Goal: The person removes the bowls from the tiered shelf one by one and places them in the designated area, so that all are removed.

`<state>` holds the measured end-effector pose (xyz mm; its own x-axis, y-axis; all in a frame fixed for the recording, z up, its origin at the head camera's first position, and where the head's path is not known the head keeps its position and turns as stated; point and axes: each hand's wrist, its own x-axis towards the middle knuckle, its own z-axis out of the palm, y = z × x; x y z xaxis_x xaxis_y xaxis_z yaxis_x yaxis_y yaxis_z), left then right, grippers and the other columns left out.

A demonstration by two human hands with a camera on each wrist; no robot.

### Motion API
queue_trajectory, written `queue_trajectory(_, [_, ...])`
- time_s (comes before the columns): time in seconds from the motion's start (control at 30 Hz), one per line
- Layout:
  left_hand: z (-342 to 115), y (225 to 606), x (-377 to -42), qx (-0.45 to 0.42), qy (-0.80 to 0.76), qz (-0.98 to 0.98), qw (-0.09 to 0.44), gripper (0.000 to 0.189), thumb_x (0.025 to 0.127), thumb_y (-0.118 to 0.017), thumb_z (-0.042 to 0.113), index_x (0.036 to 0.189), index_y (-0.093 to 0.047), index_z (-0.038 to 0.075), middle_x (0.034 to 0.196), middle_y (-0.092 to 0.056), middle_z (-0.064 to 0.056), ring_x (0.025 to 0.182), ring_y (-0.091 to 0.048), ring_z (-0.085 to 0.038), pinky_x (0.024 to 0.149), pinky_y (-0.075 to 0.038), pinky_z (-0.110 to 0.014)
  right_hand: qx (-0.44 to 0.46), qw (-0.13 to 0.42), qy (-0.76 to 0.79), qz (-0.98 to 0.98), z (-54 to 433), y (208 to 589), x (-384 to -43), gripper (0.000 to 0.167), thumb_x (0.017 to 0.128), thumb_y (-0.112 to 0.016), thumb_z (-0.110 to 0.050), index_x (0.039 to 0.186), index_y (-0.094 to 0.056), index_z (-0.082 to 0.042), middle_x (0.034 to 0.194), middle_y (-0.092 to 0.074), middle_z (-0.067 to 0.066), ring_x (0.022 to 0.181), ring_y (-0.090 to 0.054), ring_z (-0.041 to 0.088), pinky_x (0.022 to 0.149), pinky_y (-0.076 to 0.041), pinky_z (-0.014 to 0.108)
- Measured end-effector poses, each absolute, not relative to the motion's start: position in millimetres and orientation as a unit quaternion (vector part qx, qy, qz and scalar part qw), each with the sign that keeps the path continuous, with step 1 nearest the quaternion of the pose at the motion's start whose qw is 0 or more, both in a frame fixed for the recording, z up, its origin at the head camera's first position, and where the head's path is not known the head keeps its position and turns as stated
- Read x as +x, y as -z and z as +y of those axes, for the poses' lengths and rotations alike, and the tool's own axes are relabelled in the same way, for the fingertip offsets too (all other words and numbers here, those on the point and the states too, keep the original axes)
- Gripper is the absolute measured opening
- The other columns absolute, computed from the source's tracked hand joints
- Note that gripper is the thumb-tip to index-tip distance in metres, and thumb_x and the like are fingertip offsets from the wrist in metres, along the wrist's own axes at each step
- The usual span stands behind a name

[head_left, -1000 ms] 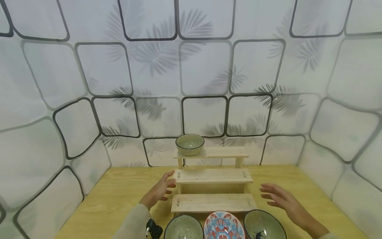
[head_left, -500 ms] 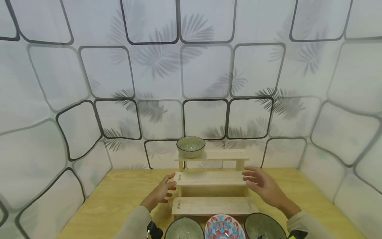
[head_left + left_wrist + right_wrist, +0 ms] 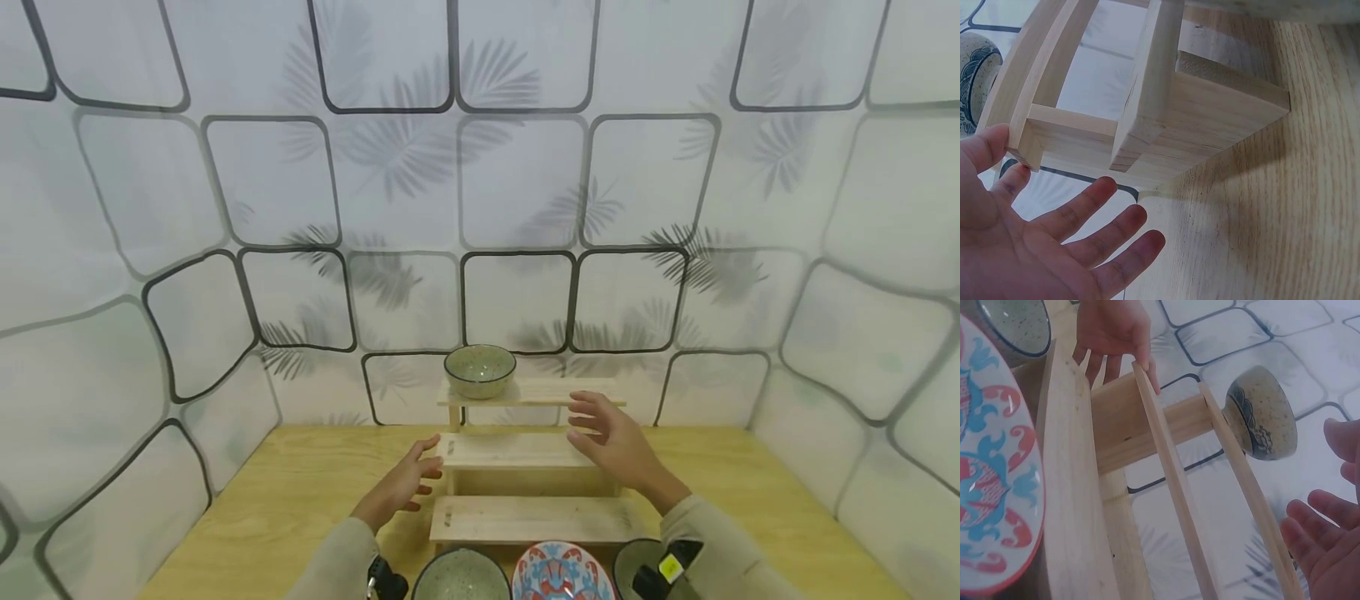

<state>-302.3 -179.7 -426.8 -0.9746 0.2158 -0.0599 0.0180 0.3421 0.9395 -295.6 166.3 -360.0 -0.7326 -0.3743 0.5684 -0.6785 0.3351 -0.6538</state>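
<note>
A three-step wooden rack (image 3: 525, 518) stands ahead of me, with a green speckled bowl (image 3: 480, 373) on the left end of its top shelf. My left hand (image 3: 401, 483) is at the left end of the middle shelf. Its thumb and index finger pinch that shelf's end (image 3: 1025, 147) in the left wrist view, the other fingers spread loose. Over the rack's right side, my right hand (image 3: 611, 442) is raised by the top shelf, fingers loosely bent and holding nothing. In the right wrist view it is apart from the bowl (image 3: 1263, 415).
Along the near edge sit a green bowl (image 3: 461, 577), a red-and-blue patterned dish (image 3: 562, 573) and another green bowl (image 3: 633, 557), partly hidden by my right sleeve. The wooden table (image 3: 300, 492) is enclosed by patterned curtain walls (image 3: 517, 183).
My right hand has moved left and up, from beside the rack to over its right side by the top shelf. The left hand stays at the middle shelf's end.
</note>
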Motion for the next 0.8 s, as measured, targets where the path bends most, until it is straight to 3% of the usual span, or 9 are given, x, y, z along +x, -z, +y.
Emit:
queue_trajectory(0.63, [-179, 422, -299, 0.077, -0.562, 0.819, 0.086, 0.059, 0.103, -0.042, 0.040, 0.154, -0.025, 0.016, 0.130, -0.052, -0.024, 0.110, -0.052, -0.047, 0.081, -0.043, -0.061, 0.289, 0.141, -0.536, -0.781, 103, 352, -340, 0.051, 0.092, -0.067, -0.009, 0.138, -0.047, -0.003, 0.131, -0.053, 0.027, 0.112, -0.060, 0.038, 0.089, -0.050, 0.042])
queue_trajectory(0.8, [-180, 424, -299, 0.082, -0.562, 0.818, 0.087, 0.059, 0.103, -0.042, 0.040, 0.154, -0.024, 0.016, 0.130, -0.052, -0.024, 0.110, -0.053, -0.046, 0.080, -0.043, -0.061, 0.239, 0.128, -0.537, -0.799, 90, 348, -350, 0.057, 0.091, -0.069, -0.023, 0.142, -0.046, -0.010, 0.137, -0.050, 0.023, 0.114, -0.060, 0.036, 0.086, -0.051, 0.043])
